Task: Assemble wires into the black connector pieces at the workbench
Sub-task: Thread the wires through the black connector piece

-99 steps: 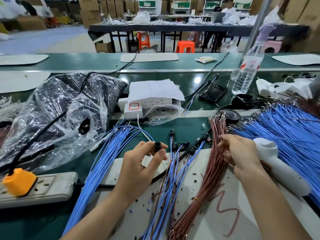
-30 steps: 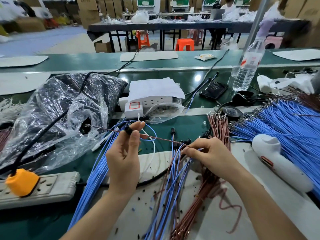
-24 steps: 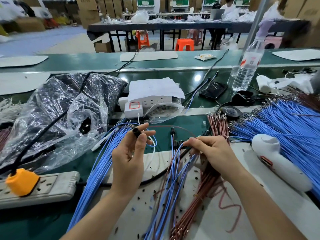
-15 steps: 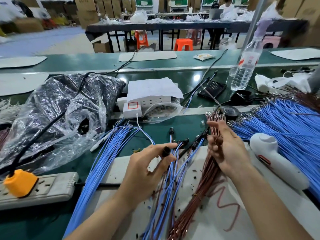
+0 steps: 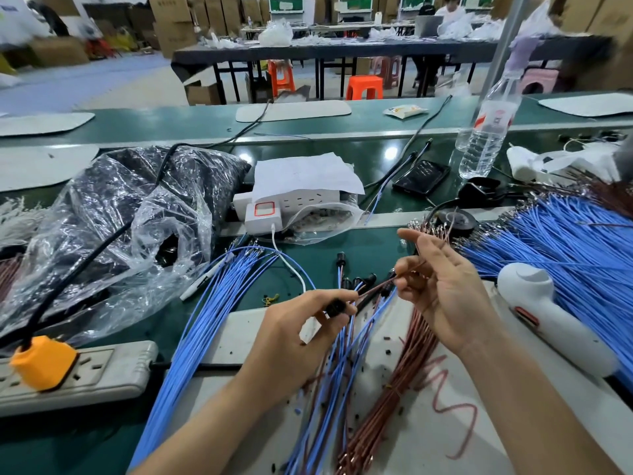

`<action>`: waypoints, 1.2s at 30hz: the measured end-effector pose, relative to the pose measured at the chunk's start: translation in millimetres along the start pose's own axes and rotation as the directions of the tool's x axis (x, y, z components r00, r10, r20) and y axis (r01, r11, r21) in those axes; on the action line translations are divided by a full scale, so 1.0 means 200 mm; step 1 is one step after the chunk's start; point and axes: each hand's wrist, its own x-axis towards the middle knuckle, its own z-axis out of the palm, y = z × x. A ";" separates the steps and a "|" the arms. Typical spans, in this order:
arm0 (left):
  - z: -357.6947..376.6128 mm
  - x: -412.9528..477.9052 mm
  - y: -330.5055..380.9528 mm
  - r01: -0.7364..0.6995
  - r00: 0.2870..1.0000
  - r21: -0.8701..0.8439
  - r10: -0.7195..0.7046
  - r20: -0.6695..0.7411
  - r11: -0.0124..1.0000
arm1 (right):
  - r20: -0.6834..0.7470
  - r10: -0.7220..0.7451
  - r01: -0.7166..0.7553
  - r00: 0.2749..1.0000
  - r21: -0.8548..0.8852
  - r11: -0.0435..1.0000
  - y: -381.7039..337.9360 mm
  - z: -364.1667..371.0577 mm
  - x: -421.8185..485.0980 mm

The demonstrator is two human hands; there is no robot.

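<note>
On the white mat (image 5: 239, 337), nearest the viewer, a brown wire bundle (image 5: 394, 389) lies beside a bundle of blue wires (image 5: 329, 389). Both run away across the mat.

Above the mat's far edge, the left hand (image 5: 301, 334) pinches a black connector (image 5: 335, 307) between thumb and curled fingers. The connector sits at the fingertips with its opening towards the right hand (image 5: 445, 293). That hand, palm up, pinches a single brown wire (image 5: 406, 272) between thumb and forefinger, its other fingers spread loosely. The wire slants down from this pinch to the left fingertips right at the connector. Whether its end is inside the connector cannot be told. Its far part rises past the right hand's fingers.

Left of the mat, a loose blue wire bundle (image 5: 191, 337) fans out, and beyond it a grey power strip (image 5: 102, 371) carries an orange plug (image 5: 41, 361). Right of the mat lies a white handheld tool (image 5: 555, 323).

Just past the mat's far edge sit several wired black connectors (image 5: 359, 281). Farther off to the right spreads a large fan of blue wires (image 5: 565, 241), and to the left is a crumpled plastic bag (image 5: 120, 217). Beyond these stand a white socket block (image 5: 291, 204), a phone (image 5: 421, 176) and a water bottle (image 5: 486, 132).
</note>
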 end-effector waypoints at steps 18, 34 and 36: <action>0.00 0.00 -0.04 0.073 0.997 0.059 -0.071 -0.038 0.996 | 0.074 -0.250 0.251 0.965 -0.002 0.968 0.02 0.01 0.00; 0.01 0.00 -0.06 0.108 0.993 0.039 -0.106 -0.045 0.993 | 0.236 -0.577 0.612 0.782 -0.470 0.636 0.10 0.05 -0.06; 0.01 0.00 -0.07 0.112 0.993 0.065 -0.110 -0.031 0.992 | 0.271 -0.590 0.643 0.760 -0.441 0.626 0.10 0.07 -0.09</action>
